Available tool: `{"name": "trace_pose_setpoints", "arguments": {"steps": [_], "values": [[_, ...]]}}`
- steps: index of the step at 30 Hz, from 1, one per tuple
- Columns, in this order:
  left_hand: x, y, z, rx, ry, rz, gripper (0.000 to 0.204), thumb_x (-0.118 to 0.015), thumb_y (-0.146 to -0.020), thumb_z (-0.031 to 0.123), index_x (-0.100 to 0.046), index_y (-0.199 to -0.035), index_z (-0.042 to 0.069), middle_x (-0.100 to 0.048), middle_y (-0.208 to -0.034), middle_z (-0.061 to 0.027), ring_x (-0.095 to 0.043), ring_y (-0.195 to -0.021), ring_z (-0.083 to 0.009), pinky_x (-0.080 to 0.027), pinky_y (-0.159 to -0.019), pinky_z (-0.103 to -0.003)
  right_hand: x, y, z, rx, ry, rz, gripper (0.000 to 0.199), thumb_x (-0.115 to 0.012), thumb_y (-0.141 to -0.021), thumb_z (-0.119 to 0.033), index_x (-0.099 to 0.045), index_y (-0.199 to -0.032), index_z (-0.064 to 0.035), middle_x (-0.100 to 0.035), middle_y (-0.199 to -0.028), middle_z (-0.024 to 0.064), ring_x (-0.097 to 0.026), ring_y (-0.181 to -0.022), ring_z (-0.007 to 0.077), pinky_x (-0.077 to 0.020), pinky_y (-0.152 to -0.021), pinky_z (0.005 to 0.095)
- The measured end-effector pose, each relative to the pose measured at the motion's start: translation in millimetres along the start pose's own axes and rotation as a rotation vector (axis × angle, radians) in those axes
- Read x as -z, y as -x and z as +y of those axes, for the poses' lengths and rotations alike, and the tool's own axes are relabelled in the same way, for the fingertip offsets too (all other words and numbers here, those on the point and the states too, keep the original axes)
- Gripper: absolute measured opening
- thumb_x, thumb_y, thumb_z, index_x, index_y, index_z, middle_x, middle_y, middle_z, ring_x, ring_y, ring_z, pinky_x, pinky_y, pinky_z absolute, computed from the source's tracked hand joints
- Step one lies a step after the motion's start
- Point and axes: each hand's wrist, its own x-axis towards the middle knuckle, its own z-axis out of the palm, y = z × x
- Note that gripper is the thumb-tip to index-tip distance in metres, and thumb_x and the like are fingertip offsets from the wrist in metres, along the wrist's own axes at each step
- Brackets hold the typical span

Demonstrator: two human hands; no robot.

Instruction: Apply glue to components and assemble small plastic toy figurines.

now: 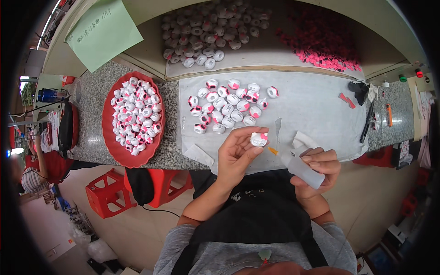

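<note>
My left hand (231,156) pinches a small white cat-like head piece (257,141) with a pink bow between thumb and fingers. In my right hand (324,166) is a translucent squeeze bottle (306,173), tilted so that its thin orange tip (272,151) points at the head piece. The tip is close to the piece's lower right side; whether they touch I cannot tell. Beyond my hands, several similar white head pieces (228,109) with pink parts lie grouped on the white paper sheet (302,101).
A red scalloped plate (131,161) heaped with head pieces (136,114) stands at left. The back shelf holds white pieces (210,63) and a pile of pink parts (327,59). Folded white papers (199,155) lie near the edge. A black tool (366,123) and orange stick (389,114) lie right.
</note>
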Motion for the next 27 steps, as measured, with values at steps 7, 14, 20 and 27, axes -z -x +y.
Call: {"name": "trace_pose_setpoints", "arguments": {"steps": [7, 14, 20, 27], "values": [[-0.5, 0.2, 0.4, 0.009, 0.018, -0.016, 0.033, -0.05, -0.072, -0.005, -0.04, -0.103, -0.002, -0.047, -0.103, -0.0185, -0.052, -0.087, -0.0189, -0.042, -0.078, -0.029, 0.7, 3.0, 0.6, -0.008, 0.006, -0.015, 0.042, -0.071, -0.058, -0.026, -0.041, -0.081, -0.0074, -0.045, -0.074, 0.0068, -0.046, -0.055, 0.0133, -0.0409, -0.053, 0.0241], [-1.4, 0.1, -2.0, 0.001, -0.006, -0.011, 0.032, -0.05, -0.072, -0.005, -0.04, -0.103, -0.002, -0.048, -0.103, -0.0182, -0.052, -0.087, -0.0188, -0.043, -0.077, -0.028, 2.7, 1.8, -0.5, -0.016, 0.012, -0.027, 0.04, -0.071, -0.058, -0.024, -0.041, -0.08, -0.0072, -0.044, -0.074, 0.0066, -0.046, -0.055, 0.0135, -0.0403, -0.052, 0.0239], [0.1, 1.5, -3.3, 0.016, 0.018, -0.001, 0.032, -0.051, -0.072, -0.003, -0.04, -0.102, -0.002, -0.048, -0.103, -0.0179, -0.053, -0.085, -0.0181, -0.043, -0.076, -0.028, 5.4, 1.8, 1.0, -0.008, 0.006, -0.033, 0.04, -0.071, -0.059, -0.022, -0.041, -0.079, -0.007, -0.043, -0.073, 0.0064, -0.043, -0.055, 0.0128, -0.0393, -0.051, 0.0249], [-1.1, 1.8, -3.5, 0.038, 0.051, -0.016, 0.033, -0.053, -0.072, -0.001, -0.04, -0.102, -0.002, -0.049, -0.101, -0.0178, -0.054, -0.084, -0.0184, -0.043, -0.076, -0.028, 4.3, 3.3, 2.8, 0.055, -0.051, -0.031, 0.041, -0.073, -0.057, -0.014, -0.042, -0.084, -0.0064, -0.043, -0.078, 0.0063, -0.045, -0.058, 0.014, -0.0396, -0.05, 0.0251]]}}
